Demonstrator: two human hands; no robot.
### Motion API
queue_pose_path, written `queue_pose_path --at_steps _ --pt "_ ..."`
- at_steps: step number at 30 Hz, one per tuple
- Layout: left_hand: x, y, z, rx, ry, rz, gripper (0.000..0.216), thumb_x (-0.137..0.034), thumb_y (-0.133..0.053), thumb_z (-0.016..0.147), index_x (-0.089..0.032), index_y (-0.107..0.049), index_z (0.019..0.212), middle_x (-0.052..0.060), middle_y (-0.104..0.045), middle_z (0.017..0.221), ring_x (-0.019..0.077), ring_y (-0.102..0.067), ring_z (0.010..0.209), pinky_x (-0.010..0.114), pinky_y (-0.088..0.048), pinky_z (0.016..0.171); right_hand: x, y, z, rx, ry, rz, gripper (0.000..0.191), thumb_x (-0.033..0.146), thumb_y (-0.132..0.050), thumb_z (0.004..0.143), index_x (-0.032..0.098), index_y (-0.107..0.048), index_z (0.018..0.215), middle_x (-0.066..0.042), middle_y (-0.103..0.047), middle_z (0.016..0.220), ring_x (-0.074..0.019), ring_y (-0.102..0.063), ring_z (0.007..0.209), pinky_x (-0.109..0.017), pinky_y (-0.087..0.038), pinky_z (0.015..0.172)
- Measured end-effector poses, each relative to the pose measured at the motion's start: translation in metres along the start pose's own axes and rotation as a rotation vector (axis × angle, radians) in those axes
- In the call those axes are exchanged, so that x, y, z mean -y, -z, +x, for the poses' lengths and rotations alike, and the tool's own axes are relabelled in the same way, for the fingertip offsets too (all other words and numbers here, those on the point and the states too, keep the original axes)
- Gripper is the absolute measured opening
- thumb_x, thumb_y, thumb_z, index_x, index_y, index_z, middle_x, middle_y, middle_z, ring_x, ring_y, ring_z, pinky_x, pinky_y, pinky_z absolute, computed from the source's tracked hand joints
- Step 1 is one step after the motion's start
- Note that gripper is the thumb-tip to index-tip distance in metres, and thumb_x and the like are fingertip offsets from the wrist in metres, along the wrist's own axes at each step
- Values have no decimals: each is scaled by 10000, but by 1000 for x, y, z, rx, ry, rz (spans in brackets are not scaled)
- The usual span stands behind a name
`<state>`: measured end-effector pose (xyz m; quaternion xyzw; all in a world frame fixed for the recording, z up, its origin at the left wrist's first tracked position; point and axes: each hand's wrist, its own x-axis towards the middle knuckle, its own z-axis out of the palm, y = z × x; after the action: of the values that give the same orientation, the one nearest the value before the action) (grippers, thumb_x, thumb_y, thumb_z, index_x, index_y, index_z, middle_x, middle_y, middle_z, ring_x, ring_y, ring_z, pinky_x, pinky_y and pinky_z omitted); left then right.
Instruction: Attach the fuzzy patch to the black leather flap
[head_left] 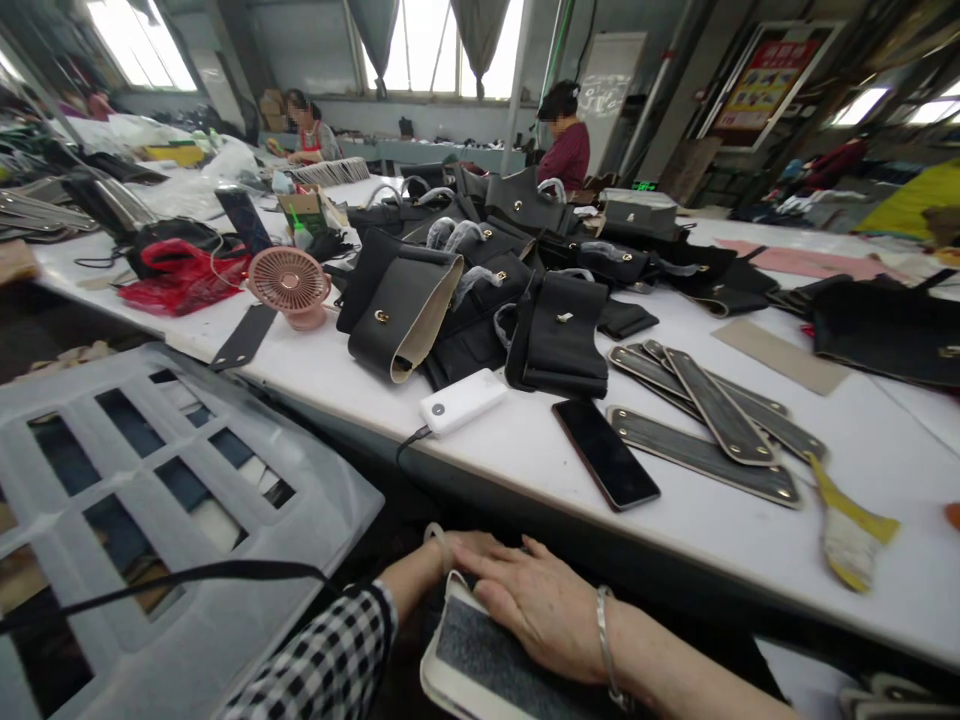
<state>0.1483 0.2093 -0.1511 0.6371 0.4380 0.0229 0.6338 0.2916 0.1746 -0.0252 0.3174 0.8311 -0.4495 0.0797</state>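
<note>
My right hand (544, 605) lies over a dark grey, felt-like panel (487, 650) with a cream edge, below the table's front edge. Its fingers are stretched out towards my left hand. My left hand (480, 549) is at the panel's far end, partly behind the right one, and its fingertips are hidden. What lies under both hands is too dark to make out. On the table above them are a black phone (607, 453) and a white power bank (463, 402) with a cable.
On the white table (525, 470) lie black handbags (405, 310), dark studded strips (705, 455), a yellow-handled brush (851, 525) and a pink fan (291, 285). A translucent plastic crate (300, 450) stands at left. Two people (566, 150) (311, 135) work behind.
</note>
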Motion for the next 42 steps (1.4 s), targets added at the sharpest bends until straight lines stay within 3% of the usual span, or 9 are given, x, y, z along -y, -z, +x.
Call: queue_pose_path --at_steps 3,7,12,17,29,34,37,40,42 --pt "-15 17 -6 88 55 -46 401 -480 -519 938 -134 -643 1100 70 -686 1053 220 -662 927 404 -534 835 -7 -1 -13 -16 -8 19 533 443 -200 1023 255 -283 1514 -98 -396 1509 -317 -351 1387 -654 -205 1113" --pt "-42 36 -49 151 27 -70 607 -588 -462 905 -107 -634 1233 98 -719 1049 198 -662 898 300 -506 805 -19 -1 -39 -36 -8 53 507 426 -221 1025 310 -263 1516 -96 -463 1466 -316 -411 1352 -630 -253 1098" --pt "-78 42 -87 211 -35 105 425 -477 -695 752 -211 -753 1078 -22 -719 832 157 -578 750 205 -435 676 -31 0 -82 -31 -136 115 497 454 -229 1020 340 -282 1501 -58 -454 1471 -334 -461 1312 -661 -254 1086" --pt "-89 38 -88 206 16 210 380 -404 -663 733 -190 -775 1026 -35 -637 665 119 -458 577 202 -373 537 -40 0 -112 -31 -224 147 478 489 -251 1011 384 -340 1469 -39 -502 1432 -343 -496 1280 -660 -218 1102" --pt "-94 30 -82 154 -30 408 293 -422 -618 767 -184 -789 759 -59 -443 481 102 -334 479 227 -272 465 -22 2 -66 -90 -208 139 455 452 -395 967 366 -469 1408 -110 -643 1265 -399 -619 1112 -620 -428 938" --pt "-105 10 -99 -154 -186 507 215 -329 -618 803 -207 -720 948 21 -683 981 202 -596 892 263 -415 792 -50 3 -80 -335 -238 479 444 565 -586 856 300 -684 1198 -56 -685 1212 -315 -597 1170 -481 -386 1054" --pt "-114 -20 -116 -317 -380 431 63 -243 -593 845 -223 -651 856 22 -649 1047 187 -588 975 279 -418 874 -75 -29 -110 -681 -347 662 720 740 -284 903 223 -624 1269 -90 -602 1333 -260 -519 1264 -436 -378 1075" --pt "-122 -58 -121 -289 -487 425 56 -256 -623 863 -233 -637 813 18 -650 992 203 -582 947 329 -428 859 -79 -97 -122 -1000 -506 791 1021 741 126 849 144 -573 1292 -179 -548 1368 -305 -480 1298 -521 -358 1078" --pt "-126 -81 -116 -259 -514 458 33 -238 -642 857 -232 -651 826 22 -659 963 217 -577 923 361 -425 831 -69 -149 -109 -1081 -549 852 1059 686 199 845 98 -576 1262 -238 -639 1211 -362 -623 1112 -588 -488 913"
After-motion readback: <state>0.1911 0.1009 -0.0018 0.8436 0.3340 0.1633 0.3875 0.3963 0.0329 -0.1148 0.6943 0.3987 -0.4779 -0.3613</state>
